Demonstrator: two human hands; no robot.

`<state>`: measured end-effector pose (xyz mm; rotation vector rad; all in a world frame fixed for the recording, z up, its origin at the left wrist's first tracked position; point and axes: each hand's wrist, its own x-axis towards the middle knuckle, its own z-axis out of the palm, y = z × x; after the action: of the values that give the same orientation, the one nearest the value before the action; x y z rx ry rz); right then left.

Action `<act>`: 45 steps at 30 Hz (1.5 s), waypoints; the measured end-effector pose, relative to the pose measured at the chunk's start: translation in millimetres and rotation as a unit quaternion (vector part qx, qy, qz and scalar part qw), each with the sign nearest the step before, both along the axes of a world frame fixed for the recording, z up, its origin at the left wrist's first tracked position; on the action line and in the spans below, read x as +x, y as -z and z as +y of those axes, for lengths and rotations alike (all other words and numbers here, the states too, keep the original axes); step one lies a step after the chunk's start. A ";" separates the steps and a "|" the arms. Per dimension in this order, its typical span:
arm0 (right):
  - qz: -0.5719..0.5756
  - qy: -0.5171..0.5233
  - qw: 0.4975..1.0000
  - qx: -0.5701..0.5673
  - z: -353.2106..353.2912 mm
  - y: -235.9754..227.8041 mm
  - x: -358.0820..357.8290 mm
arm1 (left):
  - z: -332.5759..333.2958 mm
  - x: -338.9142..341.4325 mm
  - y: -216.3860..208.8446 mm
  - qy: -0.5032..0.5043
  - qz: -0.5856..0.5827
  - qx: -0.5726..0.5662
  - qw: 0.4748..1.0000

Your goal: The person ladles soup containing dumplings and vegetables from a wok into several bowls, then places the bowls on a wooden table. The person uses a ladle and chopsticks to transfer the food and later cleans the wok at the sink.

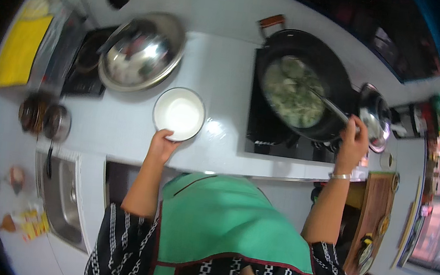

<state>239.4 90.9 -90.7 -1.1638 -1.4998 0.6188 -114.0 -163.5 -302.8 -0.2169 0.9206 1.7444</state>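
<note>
My left hand (163,146) grips the near edge of a white bowl (179,114) with a thin dark rim, thumb over the rim. Nothing but white shows inside the bowl, which is over the white counter left of the stove. On the right, my right hand (354,144) is closed round the handle of a metal cooking utensil (334,108). Its head is sunk in the food, so I cannot tell its shape. The food (295,100), pale liquid with green leafy pieces, lies in a large black wok (321,57) on the black cooktop (266,134).
A big shiny domed lid (145,53) covers a round vessel at the back left. A small pot (57,121) stands by the sink (62,190). Another metal lid (374,120) sits right of the wok. A wooden board (374,209) is at the right.
</note>
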 end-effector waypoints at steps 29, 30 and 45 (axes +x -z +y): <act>-0.265 -0.243 0.931 0.068 1.9 -53.9 114.5 | 108.4 47.7 -188.5 0.035 0.291 0.059 0.954; -0.318 -0.233 0.914 0.096 3.2 -52.4 113.4 | 107.5 47.6 -188.3 0.038 0.290 0.062 0.954; 0.006 -0.197 0.950 -0.243 -14.5 -29.8 92.7 | 97.3 51.5 -194.9 0.028 0.294 0.050 0.954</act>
<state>332.1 76.4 -60.9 -1.2219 -1.6332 1.3247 -62.5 -66.2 -107.8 0.4182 1.2388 1.8274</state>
